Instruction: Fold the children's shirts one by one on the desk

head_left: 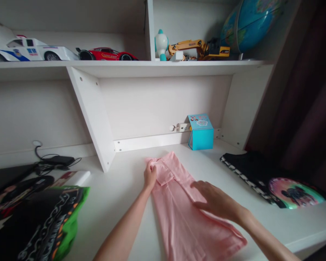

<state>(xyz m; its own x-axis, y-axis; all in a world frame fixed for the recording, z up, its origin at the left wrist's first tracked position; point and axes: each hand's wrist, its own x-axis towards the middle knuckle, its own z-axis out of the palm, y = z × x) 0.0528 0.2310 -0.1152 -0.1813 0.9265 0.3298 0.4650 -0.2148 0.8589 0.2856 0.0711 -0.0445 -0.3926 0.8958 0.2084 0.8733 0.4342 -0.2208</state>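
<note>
A pink garment [174, 210] lies lengthwise on the white desk, its near end running out of the bottom of the view. Near its far end a part is folded over on top; whether this is a sleeve or a collar, I cannot tell. My left hand [150, 177] pinches the garment's far left edge between thumb and fingers. Over the right edge, my right hand [216, 199] has its fingers stretched out and thumb apart. Whether those fingers touch the cloth is unclear.
Black printed clothing [260, 174] lies folded at right, more black and green clothing [49, 221] at left. A blue desk calendar [203, 139] stands by a power socket [183, 127]. A black adapter [61, 160] lies back left. The shelf [125, 69] above holds toys and a globe [250, 27].
</note>
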